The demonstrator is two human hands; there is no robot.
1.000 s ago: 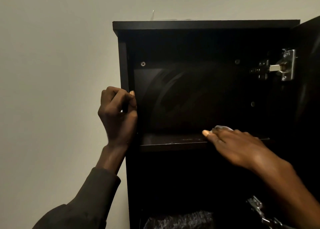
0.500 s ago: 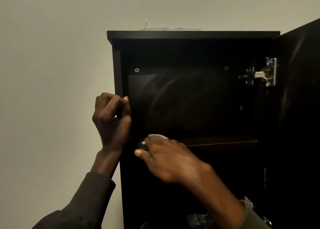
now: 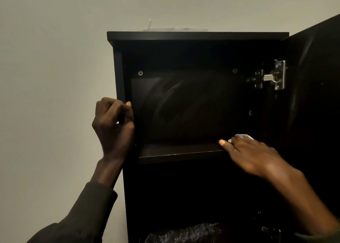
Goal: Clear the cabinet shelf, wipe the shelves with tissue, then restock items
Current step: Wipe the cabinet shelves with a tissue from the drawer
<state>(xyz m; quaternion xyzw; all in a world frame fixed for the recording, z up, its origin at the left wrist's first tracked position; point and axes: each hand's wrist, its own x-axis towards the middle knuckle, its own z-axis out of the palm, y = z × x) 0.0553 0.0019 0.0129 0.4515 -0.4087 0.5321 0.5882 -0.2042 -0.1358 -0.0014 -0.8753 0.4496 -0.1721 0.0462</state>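
A tall black cabinet [image 3: 198, 35] stands against a pale wall with its door open to the right. Its top compartment holds nothing, and the shelf [image 3: 176, 150] shows a dull sheen. My right hand [image 3: 252, 155] lies on the right part of that shelf and presses a white tissue [image 3: 242, 136] down, fingers stretched over it; only a bit of tissue shows past the knuckles. My left hand [image 3: 113, 127] grips the cabinet's left side panel [image 3: 118, 73], fingers curled round its front edge.
The open door [image 3: 316, 95] hangs at the right on a metal hinge [image 3: 272, 76]. Something pale lies flat on the cabinet's top [image 3: 174, 29]. A crinkly dark bag [image 3: 185, 233] fills the lower compartment. Bare wall lies to the left.
My right hand slid with the tissue from the shelf's middle to its left end, then back to the right. My left hand kept its grip on the side panel.
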